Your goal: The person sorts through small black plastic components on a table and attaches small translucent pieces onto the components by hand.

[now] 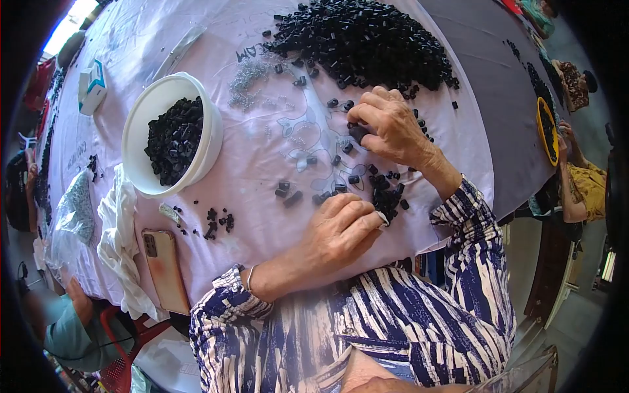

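1. The left arm (229,298) comes in from 7 o'clock, its forearm (282,272) slanting up toward 2 o'clock.
2. The left hand (344,226) sits just off centre toward 4 o'clock, back upward — fingers (359,229) bent and bunched, tips toward 3 o'clock, thumb hidden.
3. The right arm (475,242) stands on the 4 o'clock side, with the right wrist (439,169) angled toward 10 or 11 o'clock.
4. The right hand (393,124) is at 1 o'clock from the left — knuckles raised, thumb (375,141) and index finger (367,118) pinching toward 9 o'clock.
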Available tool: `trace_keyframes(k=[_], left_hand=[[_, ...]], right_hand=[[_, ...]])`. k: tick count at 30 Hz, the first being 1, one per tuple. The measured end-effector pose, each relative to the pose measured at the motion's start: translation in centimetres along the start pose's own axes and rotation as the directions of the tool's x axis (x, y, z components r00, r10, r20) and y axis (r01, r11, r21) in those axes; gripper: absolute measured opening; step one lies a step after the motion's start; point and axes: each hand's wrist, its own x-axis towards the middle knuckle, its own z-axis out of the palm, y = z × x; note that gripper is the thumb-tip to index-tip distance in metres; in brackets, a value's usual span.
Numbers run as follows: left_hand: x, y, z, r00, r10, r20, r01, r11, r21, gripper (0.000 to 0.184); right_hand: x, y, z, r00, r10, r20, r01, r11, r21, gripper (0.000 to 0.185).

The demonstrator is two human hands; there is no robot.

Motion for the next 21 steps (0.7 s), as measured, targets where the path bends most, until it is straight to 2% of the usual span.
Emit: trace_keyframes(k=[3,4,5,6,8,11,12,15,16,19,21], left_hand=[[0.2,-0.1,-0.6,0.992,-0.078,-0.098,0.069,0.994,-0.084,0.035],[0.0,0.0,-0.8,0.988,-0.106,-0.115,0.092,0.988,-0.123,0.036],[-0.2,0.1,-0.6,0.962,-0.216,-0.166,0.172,0.954,-0.247,0.035],[-0.5,0.2,-0.3,0.924,-0.327,-0.198,0.238,0.898,-0.370,0.034],[-0.4,0.8,-0.1,0.817,-0.540,-0.204,0.311,0.710,-0.632,0.031],[0.1,1.1,-0.4,0.710,-0.702,-0.052,0.330,0.397,-0.856,0.026],[-0.1,0.8,-0.5,0.721,-0.692,-0.042,0.359,0.424,-0.831,0.018],[0.3,1.1,-1.3,0.677,-0.732,0.070,0.479,0.367,-0.797,0.012],[0.5,1.6,-1.4,0.622,-0.779,0.076,0.504,0.325,-0.800,0.011],[0.2,1.6,-0.5,0.672,-0.740,-0.012,0.470,0.439,-0.766,0.014],[0.3,1.5,-0.5,0.746,-0.663,-0.065,0.472,0.594,-0.652,0.015]], right_hand=[[-1.1,-1.0,-0.7,0.997,0.031,-0.076,-0.022,0.991,0.129,0.020],[-1.8,-2.1,-1.0,0.993,0.060,-0.098,-0.031,0.962,0.271,0.021],[-2.4,-3.1,-1.3,0.989,0.092,-0.117,-0.036,0.912,0.409,0.021],[-2.9,-4.0,-1.6,0.983,0.127,-0.133,-0.037,0.842,0.538,0.022],[-4.1,-5.5,-2.1,0.986,0.095,-0.136,-0.002,0.828,0.561,0.022],[-5.3,-7.1,-1.9,0.981,0.116,-0.156,0.005,0.790,0.613,0.022],[-5.6,-7.4,-1.7,0.977,0.132,-0.164,0.002,0.774,0.633,0.022],[-6.5,-7.5,-1.1,0.968,0.198,-0.155,-0.035,0.715,0.699,0.024],[-6.9,-7.5,-0.8,0.964,0.227,-0.136,-0.061,0.690,0.721,0.025],[-7.3,-7.9,-0.4,0.949,0.271,-0.159,-0.077,0.689,0.720,0.027],[-7.7,-7.8,-0.2,0.951,0.272,-0.144,-0.088,0.689,0.719,0.033]])
